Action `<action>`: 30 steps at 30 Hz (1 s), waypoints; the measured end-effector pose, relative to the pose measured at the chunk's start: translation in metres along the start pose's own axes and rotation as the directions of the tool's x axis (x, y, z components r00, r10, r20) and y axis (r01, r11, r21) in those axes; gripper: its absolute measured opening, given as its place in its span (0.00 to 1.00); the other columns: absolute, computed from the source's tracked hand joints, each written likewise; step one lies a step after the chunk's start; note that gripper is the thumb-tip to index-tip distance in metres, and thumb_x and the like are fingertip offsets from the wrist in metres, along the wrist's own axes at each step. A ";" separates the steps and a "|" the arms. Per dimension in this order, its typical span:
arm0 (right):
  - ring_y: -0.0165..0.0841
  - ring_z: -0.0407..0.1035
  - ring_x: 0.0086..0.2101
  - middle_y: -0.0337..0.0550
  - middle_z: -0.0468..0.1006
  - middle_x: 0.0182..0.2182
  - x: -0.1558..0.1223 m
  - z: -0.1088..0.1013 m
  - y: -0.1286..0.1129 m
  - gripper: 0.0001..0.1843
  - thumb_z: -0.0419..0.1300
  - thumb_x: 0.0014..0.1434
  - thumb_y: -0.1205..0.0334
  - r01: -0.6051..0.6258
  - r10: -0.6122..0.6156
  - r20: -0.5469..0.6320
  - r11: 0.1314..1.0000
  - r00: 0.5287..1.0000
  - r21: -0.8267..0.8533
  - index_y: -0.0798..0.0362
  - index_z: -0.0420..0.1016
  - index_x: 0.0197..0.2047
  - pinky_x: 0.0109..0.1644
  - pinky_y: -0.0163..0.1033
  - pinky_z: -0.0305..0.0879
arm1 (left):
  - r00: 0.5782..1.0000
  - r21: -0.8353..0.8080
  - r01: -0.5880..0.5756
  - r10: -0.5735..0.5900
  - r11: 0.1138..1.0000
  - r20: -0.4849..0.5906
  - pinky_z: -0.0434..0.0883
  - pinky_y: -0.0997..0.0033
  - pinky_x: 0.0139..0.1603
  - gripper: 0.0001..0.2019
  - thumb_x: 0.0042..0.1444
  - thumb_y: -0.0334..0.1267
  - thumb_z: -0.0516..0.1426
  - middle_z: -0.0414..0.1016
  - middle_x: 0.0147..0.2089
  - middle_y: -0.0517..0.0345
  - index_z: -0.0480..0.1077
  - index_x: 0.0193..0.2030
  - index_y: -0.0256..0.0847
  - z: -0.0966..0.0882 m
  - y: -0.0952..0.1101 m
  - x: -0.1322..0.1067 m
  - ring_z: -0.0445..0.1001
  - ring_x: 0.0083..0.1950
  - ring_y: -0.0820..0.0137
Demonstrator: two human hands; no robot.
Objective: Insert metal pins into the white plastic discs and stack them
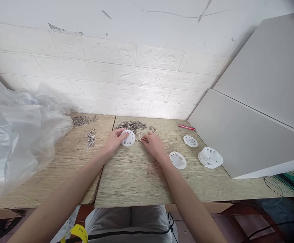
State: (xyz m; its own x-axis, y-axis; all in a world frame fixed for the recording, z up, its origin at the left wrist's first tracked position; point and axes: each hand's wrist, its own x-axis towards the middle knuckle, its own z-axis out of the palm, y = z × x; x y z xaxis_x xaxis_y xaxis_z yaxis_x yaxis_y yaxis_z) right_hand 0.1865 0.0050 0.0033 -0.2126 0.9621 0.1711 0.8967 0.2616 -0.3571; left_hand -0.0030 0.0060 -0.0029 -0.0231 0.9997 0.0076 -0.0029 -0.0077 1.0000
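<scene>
My left hand [114, 140] grips a round white plastic disc [128, 138] by its left edge, just above the wooden tabletop [134, 179]. Right beside it, my right hand [152, 143] is closed in a pinch on a small metal piece [139, 138] pointed at the disc's right edge. A heap of small metal parts [133, 125] lies directly behind both hands, close to the wall.
More white discs lie to the right: one [177, 160] near my right forearm, one [190, 141] farther back, and a stack [210, 157] against a grey panel [240, 141]. A red pen [186, 127] lies behind them. A crumpled clear plastic bag [17, 135] covers the left; loose metal parts [90, 137] lie beside it.
</scene>
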 end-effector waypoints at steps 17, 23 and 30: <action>0.30 0.66 0.35 0.42 0.75 0.37 0.000 0.001 0.002 0.08 0.57 0.62 0.64 0.014 -0.014 -0.003 1.000 1.000 0.019 0.53 0.77 0.33 0.32 0.33 0.51 | 1.000 0.000 0.011 -0.011 1.000 0.006 0.67 0.70 0.35 0.18 0.42 0.48 0.65 0.78 0.37 0.53 0.76 0.37 0.38 0.000 0.002 -0.002 0.72 0.34 0.68; 0.31 0.67 0.35 0.42 0.75 0.38 -0.001 -0.002 0.000 0.07 0.59 0.61 0.63 0.005 -0.005 0.011 1.000 1.000 0.025 0.53 0.77 0.34 0.33 0.33 0.52 | 1.000 0.002 0.014 -0.014 1.000 0.001 0.67 0.71 0.34 0.18 0.43 0.48 0.65 0.78 0.37 0.52 0.76 0.37 0.38 0.000 0.002 -0.002 0.72 0.35 0.68; 0.31 0.67 0.36 0.42 0.75 0.38 -0.002 -0.001 -0.002 0.09 0.58 0.63 0.62 0.025 -0.025 0.021 0.999 0.999 -0.020 0.52 0.77 0.34 0.34 0.33 0.53 | 1.000 0.014 -0.007 0.007 1.000 0.011 0.68 0.71 0.35 0.18 0.44 0.48 0.64 0.77 0.38 0.52 0.75 0.38 0.38 0.000 -0.002 0.000 0.72 0.36 0.68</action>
State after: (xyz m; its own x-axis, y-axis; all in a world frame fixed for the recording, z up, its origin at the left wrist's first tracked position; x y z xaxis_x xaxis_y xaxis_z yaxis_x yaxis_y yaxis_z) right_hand 0.1855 0.0026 0.0051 -0.2429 0.9566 0.1610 0.8984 0.2845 -0.3345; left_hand -0.0033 0.0061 -0.0048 -0.0116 0.9998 0.0142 0.0115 -0.0141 0.9998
